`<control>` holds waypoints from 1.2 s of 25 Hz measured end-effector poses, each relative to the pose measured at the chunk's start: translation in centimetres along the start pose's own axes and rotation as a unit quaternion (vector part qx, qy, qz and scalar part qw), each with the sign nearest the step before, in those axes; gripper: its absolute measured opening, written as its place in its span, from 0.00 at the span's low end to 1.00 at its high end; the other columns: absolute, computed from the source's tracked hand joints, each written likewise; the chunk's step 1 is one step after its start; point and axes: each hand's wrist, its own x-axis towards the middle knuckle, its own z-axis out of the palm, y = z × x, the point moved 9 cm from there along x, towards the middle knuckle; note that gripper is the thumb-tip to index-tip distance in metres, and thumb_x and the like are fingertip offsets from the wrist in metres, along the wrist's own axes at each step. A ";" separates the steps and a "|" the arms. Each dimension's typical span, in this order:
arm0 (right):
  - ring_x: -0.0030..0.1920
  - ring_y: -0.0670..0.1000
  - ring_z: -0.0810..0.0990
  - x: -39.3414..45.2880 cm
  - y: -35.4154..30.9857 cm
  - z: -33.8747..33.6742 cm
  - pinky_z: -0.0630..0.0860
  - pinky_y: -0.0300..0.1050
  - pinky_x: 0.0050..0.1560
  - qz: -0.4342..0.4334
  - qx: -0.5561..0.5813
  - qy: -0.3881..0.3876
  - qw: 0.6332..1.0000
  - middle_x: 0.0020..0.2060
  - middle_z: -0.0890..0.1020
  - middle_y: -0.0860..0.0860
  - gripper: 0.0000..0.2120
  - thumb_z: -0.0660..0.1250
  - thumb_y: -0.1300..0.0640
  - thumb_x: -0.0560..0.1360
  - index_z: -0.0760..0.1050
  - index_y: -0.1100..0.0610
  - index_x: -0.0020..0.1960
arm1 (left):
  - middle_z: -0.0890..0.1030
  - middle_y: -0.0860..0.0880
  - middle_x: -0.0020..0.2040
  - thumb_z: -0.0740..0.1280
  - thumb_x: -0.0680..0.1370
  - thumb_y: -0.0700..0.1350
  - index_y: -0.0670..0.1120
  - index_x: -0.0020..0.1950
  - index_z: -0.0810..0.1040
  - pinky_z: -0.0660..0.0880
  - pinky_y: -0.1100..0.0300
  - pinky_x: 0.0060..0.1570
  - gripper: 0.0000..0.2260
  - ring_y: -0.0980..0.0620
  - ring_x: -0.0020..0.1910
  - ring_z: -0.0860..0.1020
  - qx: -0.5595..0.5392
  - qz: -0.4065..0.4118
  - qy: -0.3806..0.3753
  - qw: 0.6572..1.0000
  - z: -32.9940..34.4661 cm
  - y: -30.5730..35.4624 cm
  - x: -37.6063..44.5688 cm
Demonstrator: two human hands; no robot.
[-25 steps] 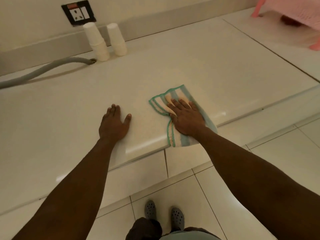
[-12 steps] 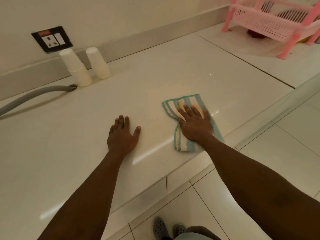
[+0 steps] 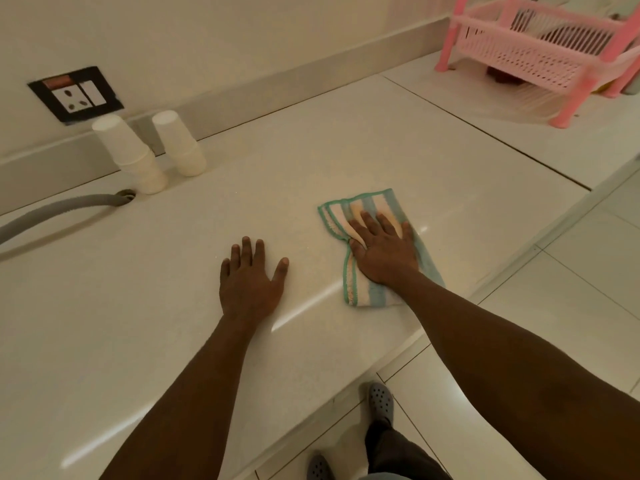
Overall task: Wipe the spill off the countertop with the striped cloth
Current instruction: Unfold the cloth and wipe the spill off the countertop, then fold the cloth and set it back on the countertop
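Pressing flat with its fingers spread, the right hand (image 3: 382, 252) lies on top of the striped cloth (image 3: 367, 206), which rests on the pale worktop (image 3: 346, 150) near its front edge; the cloth is cream with teal stripes and a teal border, and it is rumpled, its far part fanning out beyond the fingertips and its near end bunched under the wrist. Just beside it, to the left and not touching it, the left hand (image 3: 251, 282) rests palm down on the bare worktop, fingers loosely spread and holding nothing. No spill can be made out on the glossy surface around the cloth. Farther back on the left, two stacks of white paper cups (image 3: 138, 155) stand upside down against the low backsplash, below a black wall socket (image 3: 74, 95). A grey hose (image 3: 59, 209) lies across the worktop and ends at a hole near the cups. At the far right stands a pink plastic dish rack (image 3: 540, 53). Below the worktop edge, on the tiled floor (image 3: 571, 289), two grey clogs (image 3: 380, 398) show.
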 end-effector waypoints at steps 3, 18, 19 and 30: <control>0.78 0.49 0.48 2.1 -0.3 0.0 0.39 0.64 0.73 -0.015 0.005 0.008 1.000 0.79 0.50 0.43 0.27 0.40 0.37 0.78 0.48 0.38 0.77 | 0.48 0.47 0.81 0.40 0.75 0.70 0.49 0.79 0.48 0.44 0.49 0.76 0.38 0.48 0.79 0.46 0.008 -0.006 0.001 1.000 0.0 1.2 1.2; 0.78 0.53 0.52 10.6 -2.1 -1.0 0.42 0.63 0.74 -0.109 0.070 -0.011 0.991 0.78 0.58 0.48 0.33 0.42 0.33 0.74 0.56 0.45 0.76 | 0.75 0.43 0.67 0.49 0.78 0.63 0.46 0.64 0.77 0.64 0.49 0.65 0.29 0.43 0.67 0.69 -0.066 -0.037 0.088 0.993 -1.3 12.7 9.5; 0.77 0.53 0.54 10.8 -1.7 -1.2 0.45 0.62 0.74 -0.113 0.102 -0.030 0.988 0.77 0.59 0.48 0.33 0.45 0.32 0.74 0.58 0.46 0.75 | 0.78 0.44 0.60 0.51 0.77 0.64 0.47 0.58 0.80 0.67 0.49 0.59 0.28 0.44 0.61 0.73 -0.076 -0.054 0.095 0.991 -1.8 13.0 9.8; 0.49 0.55 0.79 11.5 7.3 -5.9 0.74 0.49 0.49 0.054 0.107 -0.015 0.993 0.50 0.81 0.54 0.17 0.65 0.46 0.75 0.73 0.57 0.58 | 0.80 0.52 0.37 0.75 0.66 0.54 0.51 0.35 0.73 0.76 0.57 0.38 0.12 0.51 0.36 0.79 -0.313 -0.263 -0.025 0.912 0.1 13.4 11.1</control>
